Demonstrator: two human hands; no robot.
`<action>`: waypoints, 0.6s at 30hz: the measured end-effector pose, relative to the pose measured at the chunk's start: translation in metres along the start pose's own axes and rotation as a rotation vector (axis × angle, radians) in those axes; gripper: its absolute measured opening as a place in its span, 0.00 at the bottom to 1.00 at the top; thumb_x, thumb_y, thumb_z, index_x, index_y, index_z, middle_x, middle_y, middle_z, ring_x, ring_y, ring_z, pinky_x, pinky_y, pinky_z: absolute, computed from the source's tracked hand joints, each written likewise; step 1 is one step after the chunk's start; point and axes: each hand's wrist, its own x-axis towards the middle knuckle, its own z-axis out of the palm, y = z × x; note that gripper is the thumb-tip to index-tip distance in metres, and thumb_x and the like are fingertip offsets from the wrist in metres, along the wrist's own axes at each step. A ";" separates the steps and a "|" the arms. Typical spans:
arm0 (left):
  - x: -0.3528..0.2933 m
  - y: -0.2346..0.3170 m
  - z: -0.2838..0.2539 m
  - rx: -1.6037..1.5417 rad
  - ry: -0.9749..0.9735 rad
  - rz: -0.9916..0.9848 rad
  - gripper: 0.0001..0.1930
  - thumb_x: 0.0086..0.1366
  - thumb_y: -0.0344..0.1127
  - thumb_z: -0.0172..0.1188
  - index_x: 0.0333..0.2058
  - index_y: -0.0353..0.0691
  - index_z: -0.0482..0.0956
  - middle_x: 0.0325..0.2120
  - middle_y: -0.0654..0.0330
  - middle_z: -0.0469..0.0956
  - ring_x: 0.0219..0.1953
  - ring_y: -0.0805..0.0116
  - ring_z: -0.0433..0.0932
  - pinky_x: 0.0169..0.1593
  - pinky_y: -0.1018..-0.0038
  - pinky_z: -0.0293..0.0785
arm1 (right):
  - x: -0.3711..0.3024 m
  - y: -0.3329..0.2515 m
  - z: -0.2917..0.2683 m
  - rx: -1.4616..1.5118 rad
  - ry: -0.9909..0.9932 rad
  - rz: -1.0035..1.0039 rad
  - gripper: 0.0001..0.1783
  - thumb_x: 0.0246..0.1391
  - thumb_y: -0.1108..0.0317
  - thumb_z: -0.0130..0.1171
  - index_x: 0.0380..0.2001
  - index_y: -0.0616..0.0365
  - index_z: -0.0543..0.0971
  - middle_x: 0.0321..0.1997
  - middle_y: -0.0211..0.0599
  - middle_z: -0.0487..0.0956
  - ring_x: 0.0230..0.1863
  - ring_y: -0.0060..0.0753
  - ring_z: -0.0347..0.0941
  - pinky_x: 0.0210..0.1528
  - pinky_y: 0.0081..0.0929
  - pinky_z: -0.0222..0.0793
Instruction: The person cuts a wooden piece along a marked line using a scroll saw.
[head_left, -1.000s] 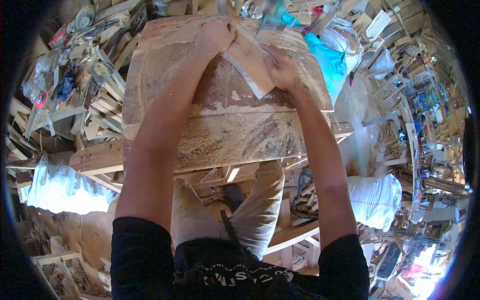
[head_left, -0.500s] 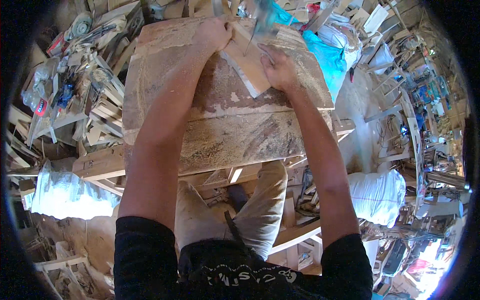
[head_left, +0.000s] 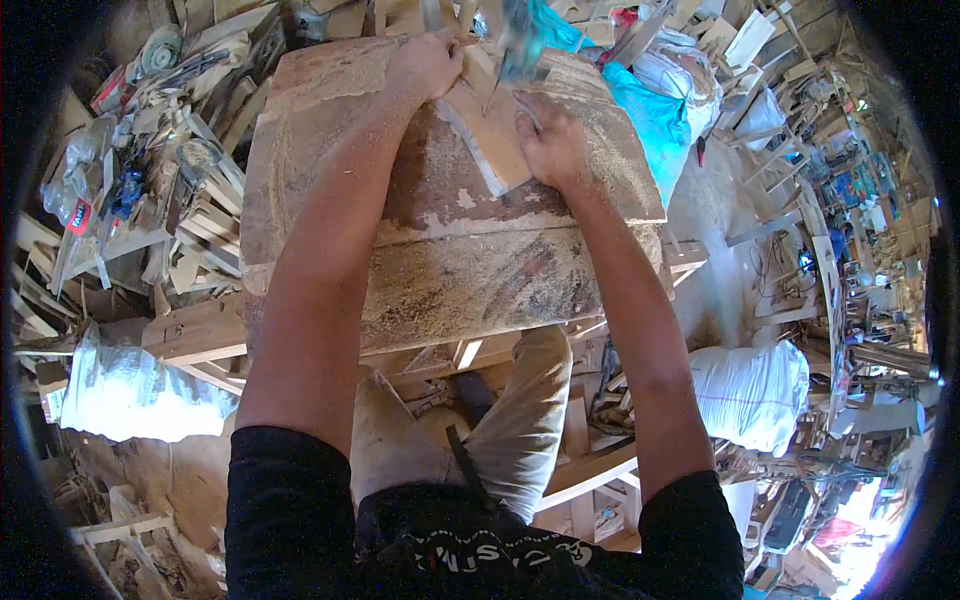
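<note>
A pale wooden piece with a curved left edge lies flat on a worn, sawdust-covered worktable. My left hand closes on its far left side, fingers bent. My right hand is wrapped against its right edge, thumb side toward the wood. Between my hands a thin dark blade meets the piece from above. Just over it hangs a blurred teal machine part, cut off by the top of the picture.
Wood offcuts are heaped left of the table, with a plastic bottle among them. A bright blue bag touches the table's right side. White sacks stand lower right. A wooden beam sticks out at left.
The near end of the wooden piece has swung slightly left, and my right hand has shifted left with it. My left hand stays in nearly the same place.
</note>
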 end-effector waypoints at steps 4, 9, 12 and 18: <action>0.005 0.001 0.004 0.057 -0.035 -0.046 0.21 0.73 0.50 0.50 0.57 0.49 0.79 0.50 0.48 0.83 0.52 0.44 0.82 0.59 0.51 0.77 | 0.001 -0.005 0.000 0.016 -0.037 0.053 0.22 0.61 0.58 0.57 0.57 0.49 0.82 0.55 0.57 0.82 0.55 0.65 0.78 0.59 0.55 0.75; 0.006 -0.002 0.005 -0.025 -0.002 -0.004 0.20 0.72 0.48 0.50 0.56 0.48 0.80 0.50 0.47 0.83 0.52 0.43 0.82 0.58 0.51 0.78 | 0.001 -0.008 0.005 -0.016 0.053 0.009 0.22 0.60 0.57 0.57 0.55 0.50 0.82 0.53 0.58 0.81 0.56 0.64 0.78 0.59 0.54 0.75; 0.007 0.001 0.003 -0.039 -0.009 -0.014 0.19 0.72 0.47 0.51 0.56 0.48 0.81 0.49 0.48 0.83 0.52 0.43 0.82 0.58 0.51 0.78 | 0.001 -0.008 0.005 0.003 0.041 0.019 0.22 0.60 0.58 0.57 0.55 0.51 0.82 0.58 0.59 0.79 0.56 0.64 0.77 0.60 0.52 0.74; 0.012 0.000 0.010 -0.132 0.003 0.007 0.19 0.72 0.46 0.52 0.55 0.47 0.80 0.48 0.48 0.84 0.51 0.44 0.83 0.57 0.50 0.78 | -0.002 -0.015 0.003 -0.106 0.016 0.066 0.23 0.61 0.61 0.55 0.58 0.50 0.80 0.61 0.55 0.79 0.58 0.65 0.76 0.62 0.52 0.73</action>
